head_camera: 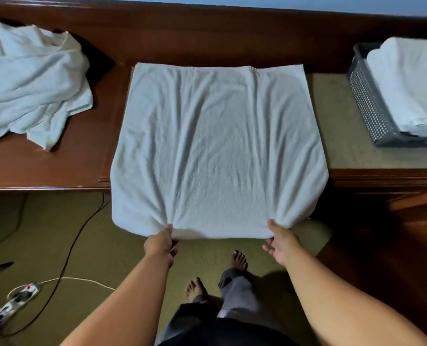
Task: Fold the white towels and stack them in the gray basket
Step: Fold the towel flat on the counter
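A white towel (217,146) lies spread over the wooden desk (45,168), its near part hanging past the front edge. My left hand (160,243) pinches the near edge left of centre, and my right hand (279,243) pinches it right of centre; the cloth bunches at both grips. The gray perforated basket (367,106) stands at the far right with folded white towels (409,83) stacked inside. A crumpled heap of white towels (30,78) rests on the desk at the left.
A beige mat (344,136) covers the desk under the towel and basket. On the carpet below are a black cable (70,248), a white power strip (10,305) at lower left, and my bare feet (238,260).
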`<action>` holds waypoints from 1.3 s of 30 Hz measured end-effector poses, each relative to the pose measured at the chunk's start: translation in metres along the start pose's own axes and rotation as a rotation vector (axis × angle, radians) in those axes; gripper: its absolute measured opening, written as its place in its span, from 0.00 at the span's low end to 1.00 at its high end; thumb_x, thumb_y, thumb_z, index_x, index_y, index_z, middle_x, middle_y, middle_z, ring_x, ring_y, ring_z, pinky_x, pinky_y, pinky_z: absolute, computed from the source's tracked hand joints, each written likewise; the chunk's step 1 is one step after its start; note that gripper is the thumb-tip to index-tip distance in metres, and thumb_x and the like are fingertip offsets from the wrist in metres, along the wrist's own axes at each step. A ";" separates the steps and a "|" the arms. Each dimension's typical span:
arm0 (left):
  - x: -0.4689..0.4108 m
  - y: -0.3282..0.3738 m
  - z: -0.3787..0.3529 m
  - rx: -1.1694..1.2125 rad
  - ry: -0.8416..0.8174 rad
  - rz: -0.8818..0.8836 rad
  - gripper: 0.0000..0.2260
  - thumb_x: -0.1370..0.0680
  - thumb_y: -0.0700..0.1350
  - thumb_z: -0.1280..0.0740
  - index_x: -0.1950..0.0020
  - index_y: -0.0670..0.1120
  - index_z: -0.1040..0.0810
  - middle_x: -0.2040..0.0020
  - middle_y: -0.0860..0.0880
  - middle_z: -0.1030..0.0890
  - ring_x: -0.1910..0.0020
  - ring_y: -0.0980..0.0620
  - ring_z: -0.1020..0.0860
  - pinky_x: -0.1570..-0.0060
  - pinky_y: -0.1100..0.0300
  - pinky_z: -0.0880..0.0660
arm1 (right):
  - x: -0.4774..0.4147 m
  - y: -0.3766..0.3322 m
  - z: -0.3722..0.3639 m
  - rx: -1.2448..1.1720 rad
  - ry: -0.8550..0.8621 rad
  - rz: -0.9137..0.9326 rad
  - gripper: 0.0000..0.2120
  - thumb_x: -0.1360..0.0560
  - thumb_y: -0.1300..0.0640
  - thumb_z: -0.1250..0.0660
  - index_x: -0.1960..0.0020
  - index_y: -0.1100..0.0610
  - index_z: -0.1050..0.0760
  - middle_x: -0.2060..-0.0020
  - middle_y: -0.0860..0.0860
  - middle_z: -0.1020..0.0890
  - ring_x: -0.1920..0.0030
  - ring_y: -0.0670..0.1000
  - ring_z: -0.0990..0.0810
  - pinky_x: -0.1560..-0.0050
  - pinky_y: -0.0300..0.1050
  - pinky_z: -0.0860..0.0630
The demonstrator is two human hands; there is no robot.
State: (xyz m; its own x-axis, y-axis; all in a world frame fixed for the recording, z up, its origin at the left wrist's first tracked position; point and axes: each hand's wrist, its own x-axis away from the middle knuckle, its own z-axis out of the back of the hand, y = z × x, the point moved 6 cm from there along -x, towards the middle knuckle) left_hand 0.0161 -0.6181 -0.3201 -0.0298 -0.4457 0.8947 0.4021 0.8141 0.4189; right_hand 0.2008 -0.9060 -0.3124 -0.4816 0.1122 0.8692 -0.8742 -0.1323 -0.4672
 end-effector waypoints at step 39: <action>0.071 0.089 -0.287 -1.560 -0.209 -0.955 0.21 0.19 0.53 0.36 0.26 0.57 0.33 0.28 0.51 0.38 0.31 0.46 0.35 0.33 0.51 0.34 | -0.133 -0.288 0.057 0.834 0.472 0.213 0.26 0.23 0.49 0.33 0.31 0.62 0.31 0.30 0.61 0.31 0.32 0.65 0.30 0.31 0.59 0.32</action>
State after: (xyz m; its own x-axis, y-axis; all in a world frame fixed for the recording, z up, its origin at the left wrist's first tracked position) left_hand 0.3121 -0.6845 -0.2637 -0.7811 -0.3462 0.5197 0.5596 -0.7574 0.3364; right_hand 0.5200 -0.9390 -0.2847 -0.7581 0.3635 0.5415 -0.5290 -0.8284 -0.1845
